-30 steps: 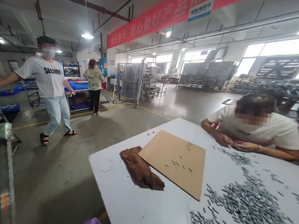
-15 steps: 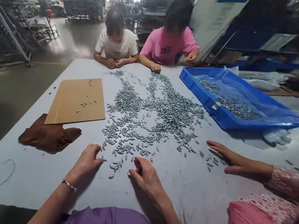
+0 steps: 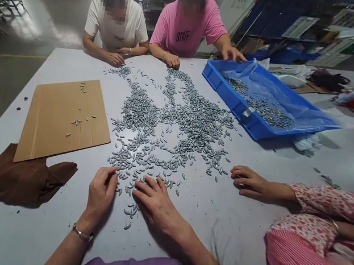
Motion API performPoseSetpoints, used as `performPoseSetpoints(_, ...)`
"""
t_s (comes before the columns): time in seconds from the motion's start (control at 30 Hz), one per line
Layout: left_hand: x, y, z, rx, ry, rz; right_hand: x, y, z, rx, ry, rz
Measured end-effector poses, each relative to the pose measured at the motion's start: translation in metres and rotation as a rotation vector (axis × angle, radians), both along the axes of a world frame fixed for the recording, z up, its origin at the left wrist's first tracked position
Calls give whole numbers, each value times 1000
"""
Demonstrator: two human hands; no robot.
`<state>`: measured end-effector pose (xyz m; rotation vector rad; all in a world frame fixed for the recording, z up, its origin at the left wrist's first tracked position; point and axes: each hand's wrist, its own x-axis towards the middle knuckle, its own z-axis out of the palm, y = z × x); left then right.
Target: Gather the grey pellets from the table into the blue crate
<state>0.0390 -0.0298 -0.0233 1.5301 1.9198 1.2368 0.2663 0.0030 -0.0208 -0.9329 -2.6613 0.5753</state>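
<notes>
Several small grey metal pieces (image 3: pixel 177 128) lie spread over the pale table (image 3: pixel 249 226). My left hand (image 3: pixel 101 192) rests at the near edge of the heap, fingers curled down onto a few pieces. My right hand (image 3: pixel 155 201) lies beside it, fingers spread flat over pieces at the heap's edge. A flat cardboard sheet (image 3: pixel 64 118) with a few pieces on it lies to the left. A brown cloth (image 3: pixel 19 181) sits under its near corner.
A blue tray (image 3: pixel 263 106) lined with plastic holds more pieces at the back right. A person in a patterned pink sleeve has a hand (image 3: pixel 250 183) on the table at my right. Two people sit across, in white (image 3: pixel 117 23) and pink (image 3: pixel 188 26) shirts.
The view has swung from the factory floor on the left down to the table. Both my hands have come together at the near edge of the heap. The hand at my right has curled.
</notes>
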Motion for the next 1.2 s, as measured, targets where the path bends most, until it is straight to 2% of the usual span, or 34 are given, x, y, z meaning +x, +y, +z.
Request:
performPoseSetpoints(0.1, -10, -1, -5, 8, -93, 97, 17, 0, -3, 17, 77, -118)
performPoseSetpoints(0.17, -16, -4, -8, -43, -217, 153, 30, 4, -4, 56, 115, -249)
performPoseSetpoints(0.23, -18, -5, -10, -87, -374, 199, 38, 9, -5, 77, 126, -316)
performPoseSetpoints(0.33, -17, -4, -10, -103, -502, 231, 36, 12, -5, 81, 104, -301)
performPoseSetpoints(0.47, -17, -2, -7, -106, -573, 242, 21, 4, -6, 67, 7, -212)
performPoseSetpoints(0.57, -19, 0, -4, -106, -602, 258, 18, -2, -5, 24, 36, -140)
performPoseSetpoints(0.73, -19, 2, -3, -106, -613, 288, 20, 12, 2, 71, 123, -224)
performPoseSetpoints(0.83, -19, 2, -5, -103, -628, 293, 5, 28, 8, 105, 63, -185)
performPoseSetpoints(1.0, -21, 0, -10, -100, -670, 297, -55, 51, 8, 77, -63, 1)
performPoseSetpoints(1.1, -22, -1, -11, -96, -678, 296, -83, 52, 4, 42, -142, 36)
performPoseSetpoints(1.2, -20, -2, -9, -107, -693, 288, -86, 39, 7, 4, -173, 97)
